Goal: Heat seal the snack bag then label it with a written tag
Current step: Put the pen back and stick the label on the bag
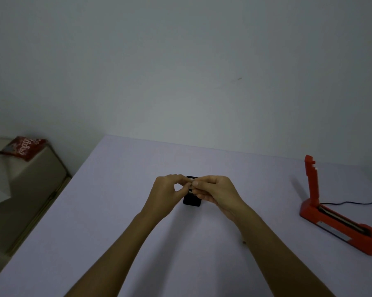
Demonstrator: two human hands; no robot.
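Over the pale lilac table (116,211) my left hand (165,196) and right hand (215,194) pinch a small black object (191,201), possibly the tag; I judge labelling prep, with the red heat sealer (339,226) open, sealing next

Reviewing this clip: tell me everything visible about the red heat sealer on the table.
The heat sealer is a red device that looks like plastic, standing on the pale table at the right, far from both hands. Its long low base runs toward the near right edge, with a dark sealing strip along its top and a pale label on its side. The hinged arm is raised almost upright at the far end, so the sealer is open. A thin black cord leads off to the right. Nothing lies in it and nothing touches it.
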